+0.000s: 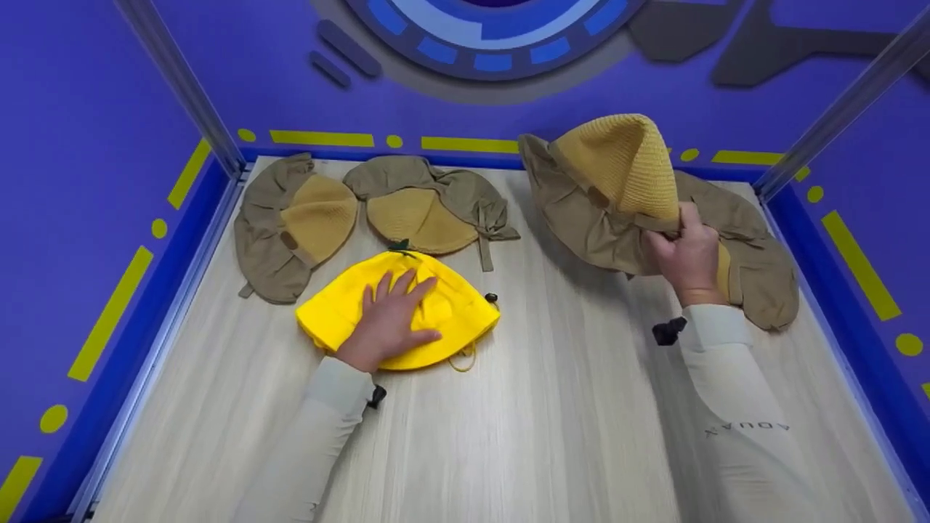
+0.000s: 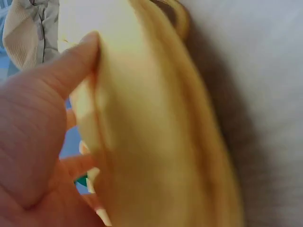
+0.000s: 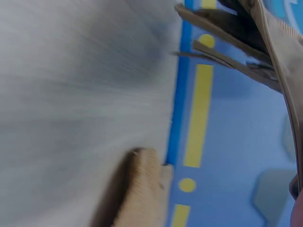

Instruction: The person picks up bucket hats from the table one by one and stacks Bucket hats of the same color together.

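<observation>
The left hand lies with fingers spread on the crown of the one yellow bucket hat, left of centre in the frame; the right hand pinches, thumb against fingers, the edge of a tan knit sun hat with a brown cloth brim, held up at the upper right of the frame; the yellow hat carries one green leaf tab at its top and one black cord stopper at its right edge.

Hats number five in all, one yellow and four tan-and-brown; of these four, besides the raised one, a second hat lies partly behind the right hand, at the right of the frame; a third hat lies at the upper left; a fourth hat, with brown ties, lies at upper centre, just beyond the yellow one; the pale wood-grain table, enclosed by three visible blue-purple panels, bears the four lower hats.
</observation>
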The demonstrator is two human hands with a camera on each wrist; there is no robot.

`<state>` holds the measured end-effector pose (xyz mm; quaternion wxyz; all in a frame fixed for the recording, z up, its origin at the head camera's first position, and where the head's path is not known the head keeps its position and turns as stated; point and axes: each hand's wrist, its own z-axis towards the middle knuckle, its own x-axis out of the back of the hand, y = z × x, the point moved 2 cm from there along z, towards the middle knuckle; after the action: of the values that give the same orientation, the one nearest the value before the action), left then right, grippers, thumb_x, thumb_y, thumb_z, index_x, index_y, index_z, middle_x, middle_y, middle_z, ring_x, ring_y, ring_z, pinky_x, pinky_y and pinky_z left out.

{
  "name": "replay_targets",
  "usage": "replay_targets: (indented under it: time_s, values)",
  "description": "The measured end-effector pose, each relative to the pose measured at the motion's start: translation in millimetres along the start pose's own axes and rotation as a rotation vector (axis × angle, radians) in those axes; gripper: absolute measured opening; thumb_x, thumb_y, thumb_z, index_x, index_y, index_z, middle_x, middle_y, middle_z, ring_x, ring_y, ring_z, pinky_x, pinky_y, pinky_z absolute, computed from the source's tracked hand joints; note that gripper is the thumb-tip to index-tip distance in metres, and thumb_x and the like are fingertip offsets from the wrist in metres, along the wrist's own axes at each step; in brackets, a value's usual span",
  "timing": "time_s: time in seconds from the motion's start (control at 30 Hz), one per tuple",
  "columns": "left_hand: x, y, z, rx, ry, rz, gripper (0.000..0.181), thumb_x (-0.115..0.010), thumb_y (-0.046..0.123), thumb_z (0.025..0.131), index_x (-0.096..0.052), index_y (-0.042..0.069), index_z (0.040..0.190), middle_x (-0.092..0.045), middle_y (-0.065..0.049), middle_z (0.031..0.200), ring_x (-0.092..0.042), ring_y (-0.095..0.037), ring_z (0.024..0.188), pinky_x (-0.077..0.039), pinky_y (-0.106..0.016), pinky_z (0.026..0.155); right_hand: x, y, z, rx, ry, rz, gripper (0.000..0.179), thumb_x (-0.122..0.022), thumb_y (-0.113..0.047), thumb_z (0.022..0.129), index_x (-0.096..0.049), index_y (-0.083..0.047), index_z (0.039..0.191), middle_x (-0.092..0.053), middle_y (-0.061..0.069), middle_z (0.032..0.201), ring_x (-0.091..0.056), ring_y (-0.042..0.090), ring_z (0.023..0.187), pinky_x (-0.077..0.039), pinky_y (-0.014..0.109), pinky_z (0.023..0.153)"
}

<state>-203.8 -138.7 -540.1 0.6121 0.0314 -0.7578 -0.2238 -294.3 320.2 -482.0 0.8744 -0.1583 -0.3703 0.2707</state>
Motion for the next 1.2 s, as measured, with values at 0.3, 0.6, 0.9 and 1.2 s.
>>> replay_targets:
  time_s: [0.3,0.6,0.9,1.2]
  values:
    - [36.7,37.4,1.3,-0.023,0.101,0.041,0.081,-0.073,0.049,0.093,-0.034,0.027,0.160,-0.039,-0.018,0.159,-0.023,-0.045,0.153,-0.020,-0.063,0.124,36,-29,-5.9,0.250,0.057,0.013,0.034,-0.080,-0.008,0.076,-0.060,0.000,0.102,-0.070,0.024,0.081,-0.062,0.040,0.060,-0.047,0.054,0.056]
    - [86.8,63.1,14.9,-0.261,0.323,-0.046,0.077,-0.063,0.047,0.100,-0.029,0.017,0.162,-0.025,-0.013,0.169,-0.012,-0.034,0.160,-0.023,-0.051,0.127,52,-51,-20.6,0.348,0.147,0.098,0.030,-0.078,-0.015,0.069,-0.064,0.003,0.089,-0.067,0.023,0.075,-0.060,0.043,0.062,-0.043,0.057,0.061]
    - [102.9,87.0,37.9,-0.469,0.457,-0.021,0.069,-0.060,0.046,0.101,-0.042,0.008,0.155,-0.046,-0.010,0.158,-0.032,-0.026,0.155,-0.020,-0.042,0.129,63,-63,-37.5,0.435,0.221,0.178,0.050,-0.073,-0.046,0.086,-0.065,0.003,0.078,-0.062,0.021,0.067,-0.056,0.042,0.058,-0.041,0.050,0.060]
    - [91.5,103.6,40.7,-0.593,0.458,-0.097,0.031,-0.058,0.032,0.104,-0.066,0.014,0.128,-0.072,0.000,0.120,-0.066,-0.019,0.110,-0.052,-0.033,0.103,82,-57,-36.5,0.470,0.209,0.155,0.062,-0.069,-0.056,0.092,-0.055,0.000,0.068,-0.056,0.017,0.059,-0.047,0.033,0.051,-0.035,0.040,0.057]
